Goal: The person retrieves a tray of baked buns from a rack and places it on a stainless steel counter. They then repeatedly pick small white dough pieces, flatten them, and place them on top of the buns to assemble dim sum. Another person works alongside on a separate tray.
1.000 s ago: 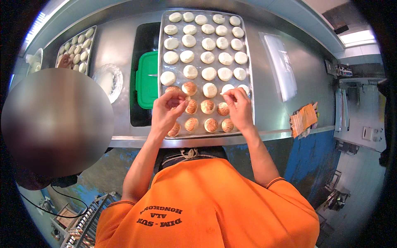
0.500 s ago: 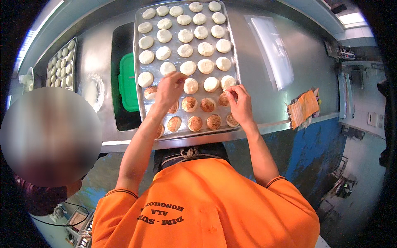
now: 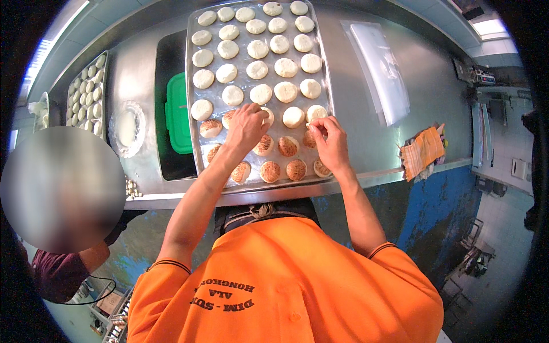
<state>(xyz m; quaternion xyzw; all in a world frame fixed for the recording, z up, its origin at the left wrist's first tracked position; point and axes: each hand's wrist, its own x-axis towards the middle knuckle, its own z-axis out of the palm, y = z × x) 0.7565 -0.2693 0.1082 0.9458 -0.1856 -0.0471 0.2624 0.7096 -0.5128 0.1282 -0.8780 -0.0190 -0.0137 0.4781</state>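
Note:
On a metal tray (image 3: 191, 137) lined with clear plastic sit rows of round, flat buns. In the far rows the buns (image 3: 257, 70) are pale white; nearer me, several lie with browned tops (image 3: 289, 146). My left hand (image 3: 247, 128) is curled over the tray, fingers closing on the edge of a white bun (image 3: 266, 118). My right hand (image 3: 330, 138) is closed in a pinch just below a white bun (image 3: 315, 112) at the tray's right side; what its fingertips hold is too small to make out. A browned bun (image 3: 309, 140) shows partly behind that hand.
A green lid (image 3: 178, 114) in a dark tray stands left of the buns, with a clear plastic-wrapped dish (image 3: 127, 128) beyond it. Another bun tray (image 3: 86, 94) is farther left, near a co-worker. Plastic sheets (image 3: 380, 74) and an orange cloth (image 3: 422, 151) lie right.
My left hand has moved right onto the white bun, uncovering a browned bun at its left. My right hand stays almost in place. The co-worker at the left has shifted.

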